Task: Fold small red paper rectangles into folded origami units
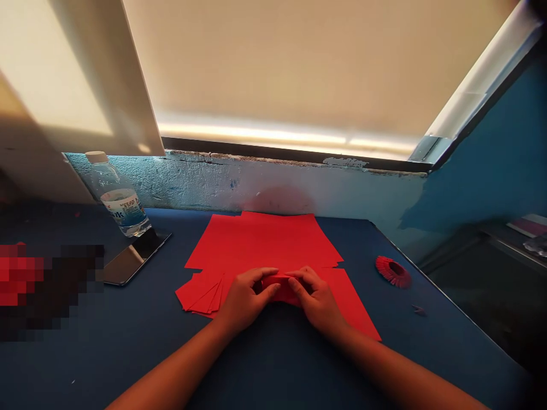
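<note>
One folded red paper (276, 288), light, soft and easily creased, is best pinched by its edges. The left hand's (244, 299) and right hand's (315, 299) fingers clamp it from both sides, over the red sheets (260, 242). A paper ring (393, 271) lies right of those sheets, a bottle (119, 196) left.

Warm daylight through window blind (277, 68); right side dim; pixelated patch (47, 285) left; edges bowed.
</note>
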`<state>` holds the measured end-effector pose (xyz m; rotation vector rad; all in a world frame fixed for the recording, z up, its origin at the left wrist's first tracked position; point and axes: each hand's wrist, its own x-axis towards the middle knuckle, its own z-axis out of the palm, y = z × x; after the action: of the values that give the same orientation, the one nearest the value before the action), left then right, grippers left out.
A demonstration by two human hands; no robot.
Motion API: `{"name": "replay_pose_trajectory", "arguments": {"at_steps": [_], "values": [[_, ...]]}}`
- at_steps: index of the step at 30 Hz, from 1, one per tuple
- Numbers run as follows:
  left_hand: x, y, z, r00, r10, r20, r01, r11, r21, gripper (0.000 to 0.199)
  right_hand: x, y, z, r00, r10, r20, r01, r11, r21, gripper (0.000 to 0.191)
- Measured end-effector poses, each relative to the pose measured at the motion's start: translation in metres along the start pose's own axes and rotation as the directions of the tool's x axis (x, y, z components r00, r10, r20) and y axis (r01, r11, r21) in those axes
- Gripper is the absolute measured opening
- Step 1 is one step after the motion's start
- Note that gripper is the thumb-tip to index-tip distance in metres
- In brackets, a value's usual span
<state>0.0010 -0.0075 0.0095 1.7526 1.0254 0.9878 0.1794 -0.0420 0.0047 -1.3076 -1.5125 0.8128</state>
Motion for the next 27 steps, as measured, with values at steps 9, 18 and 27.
{"name": "replay_pose_trajectory", "arguments": {"at_steps": [9, 18, 27], "values": [[-0.003, -0.006, 0.004, 0.985, 0.153, -0.083, -0.141, 0.98, 0.139, 0.021, -0.001, 0.005, 0.003, 0.993, -0.113, -0.016, 0.111, 0.991, -0.079, 0.019], [-0.007, -0.007, 0.009, 0.926, 0.371, -0.074, -0.323, 0.877, 0.357, 0.014, -0.006, -0.001, 0.004, 0.972, -0.235, 0.008, 0.235, 0.97, -0.055, 0.015], [-0.012, -0.001, 0.01, 0.877, 0.48, -0.011, -0.404, 0.749, 0.526, 0.013, -0.008, -0.001, 0.005, 0.967, -0.252, 0.044, 0.255, 0.962, -0.098, 0.018]]}}
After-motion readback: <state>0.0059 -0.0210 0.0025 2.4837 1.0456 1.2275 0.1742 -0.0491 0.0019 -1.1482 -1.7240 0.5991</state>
